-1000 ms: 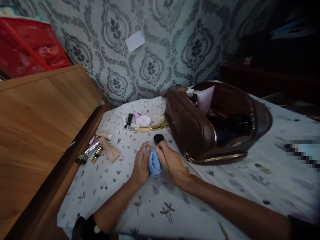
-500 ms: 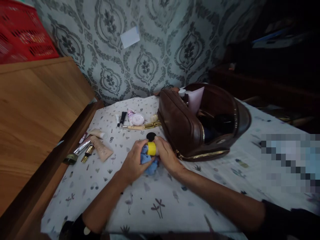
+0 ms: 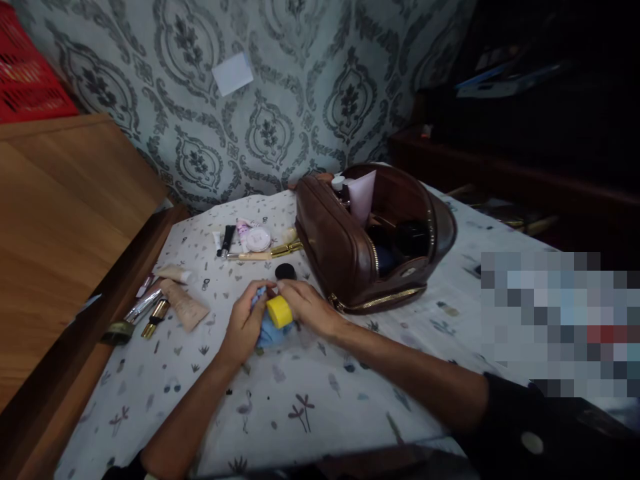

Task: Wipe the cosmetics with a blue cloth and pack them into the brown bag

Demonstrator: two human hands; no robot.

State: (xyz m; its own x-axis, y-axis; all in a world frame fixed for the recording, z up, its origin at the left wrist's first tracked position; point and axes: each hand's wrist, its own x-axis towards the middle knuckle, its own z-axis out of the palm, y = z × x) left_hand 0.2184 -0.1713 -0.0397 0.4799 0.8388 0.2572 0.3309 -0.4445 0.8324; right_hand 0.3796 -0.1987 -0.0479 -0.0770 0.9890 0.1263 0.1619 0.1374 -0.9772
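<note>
The patterned wall (image 3: 310, 120) fills the back of the room, and below it a white printed cover (image 3: 280, 393) spreads out in front of us. A wooden panel (image 3: 65, 193) leans in along the left edge, with part of a red basket (image 3: 30, 80) above it. The brown bag (image 3: 333, 243) stands unzipped on the cover, near the right hand, a pale pink tube (image 3: 361, 200) poking up inside beside a white cap (image 3: 338, 181). A white paper (image 3: 233, 73) shows against the wall.

Both hands meet just in front of the bag. The left hand (image 3: 244, 327) is closed on a bunched blue cloth (image 3: 273, 335); the right hand (image 3: 313, 310) curls round the right side of a yellow cylinder (image 3: 280, 312), though from here I can't see all its fingertips. The cylinder sits between the two hands, against the cloth.

Over at the left lie a beige tube (image 3: 184, 305), a silver-handled brush (image 3: 143, 307) and a gold vial (image 3: 155, 318). Farther back I see a round compact (image 3: 258, 239) and a slim black tube (image 3: 228, 239). A round black lid (image 3: 285, 271) lies just beyond the fingers.
</note>
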